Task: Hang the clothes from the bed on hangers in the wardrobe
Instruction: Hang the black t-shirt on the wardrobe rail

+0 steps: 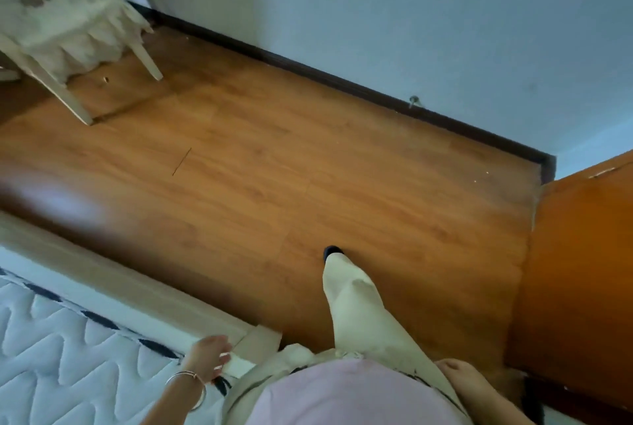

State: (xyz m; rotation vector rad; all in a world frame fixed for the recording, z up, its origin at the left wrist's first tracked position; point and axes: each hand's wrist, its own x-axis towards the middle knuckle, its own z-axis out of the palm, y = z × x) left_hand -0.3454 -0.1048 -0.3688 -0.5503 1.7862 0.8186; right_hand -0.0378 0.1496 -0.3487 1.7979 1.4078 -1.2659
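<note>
Left hand (210, 356): low at the bottom left, forearm reaching forward over the corner of the bed (68, 339); fingers loosely curled and spread, grasping nothing, fingertips just above the pale bed frame corner (257, 342)
Wrist: thin bangles (191, 380) circle the left wrist
Right hand (459, 373): hangs low at the bottom right beside the hip, only part of it shows, so whether it is relaxed or clenched cannot be told; nothing visible in it
Body: pale trouser leg (352, 301) stepping forward, dark shoe (331, 250) on the wooden floor (274, 168)
Clothes: none visible on the quilted mattress part that shows
Wardrobe: orange-brown wooden panel (575, 270) at the right, just beside the right hand; whether it is the wardrobe cannot be told
Far corner: white table (51, 27) with a frilled cloth, well apart from both hands
</note>
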